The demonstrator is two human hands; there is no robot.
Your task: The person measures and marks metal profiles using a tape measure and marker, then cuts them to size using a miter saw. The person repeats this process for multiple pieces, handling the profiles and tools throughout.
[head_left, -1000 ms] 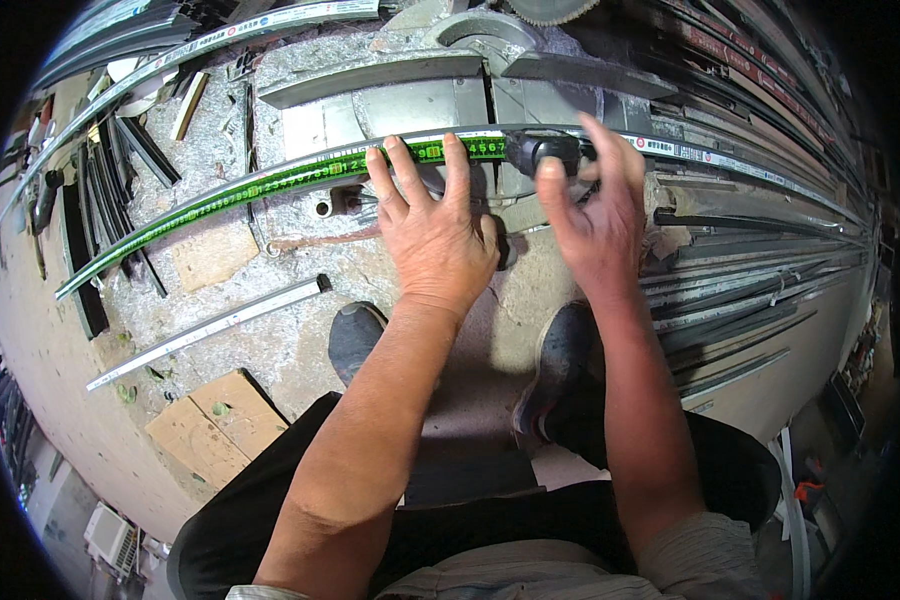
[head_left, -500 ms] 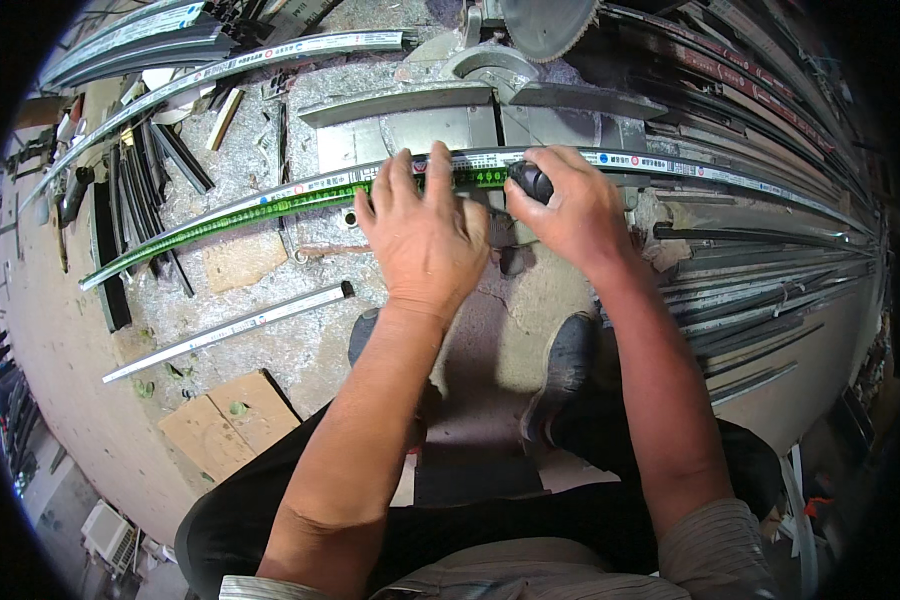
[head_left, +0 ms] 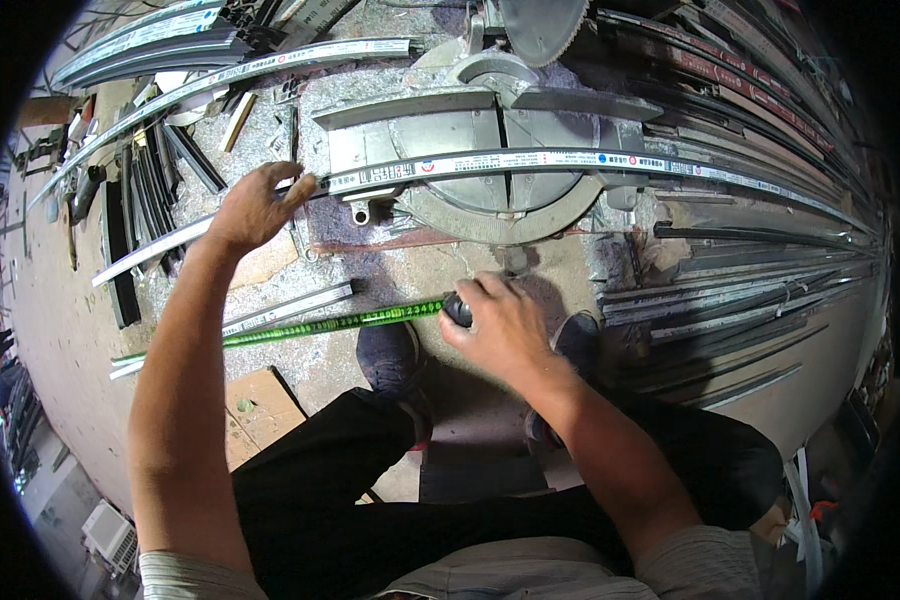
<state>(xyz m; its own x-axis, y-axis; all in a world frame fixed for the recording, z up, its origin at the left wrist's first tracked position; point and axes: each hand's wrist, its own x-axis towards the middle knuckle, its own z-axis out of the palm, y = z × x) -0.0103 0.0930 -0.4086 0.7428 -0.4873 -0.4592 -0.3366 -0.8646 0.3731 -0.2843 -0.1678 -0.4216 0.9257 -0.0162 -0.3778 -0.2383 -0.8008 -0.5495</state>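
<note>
A long, thin metal profile [head_left: 570, 158] with a printed white film lies across the saw's bed. My left hand [head_left: 260, 208] is closed on it left of the saw, thumb and fingers around the strip. Below, near my shoes, my right hand [head_left: 502, 325] holds a tape measure [head_left: 457, 310] with a dark case. Its bright green blade [head_left: 370, 318] is drawn out to the left, apart from the long profile. The blade passes over a short profile piece [head_left: 295, 303] on the ground, and my left forearm hides part of it.
A mitre saw [head_left: 470, 205] with a raised round blade [head_left: 548, 28] stands ahead. Stacked profiles [head_left: 740, 270] fill the right side. Dark offcuts [head_left: 150, 190] lie at the left, and a cardboard piece [head_left: 260, 405] rests beside my left leg.
My right hand has brought the tape measure down and left, off the long profile toward my shoes. My left hand has moved left along the profile and closed on it.
</note>
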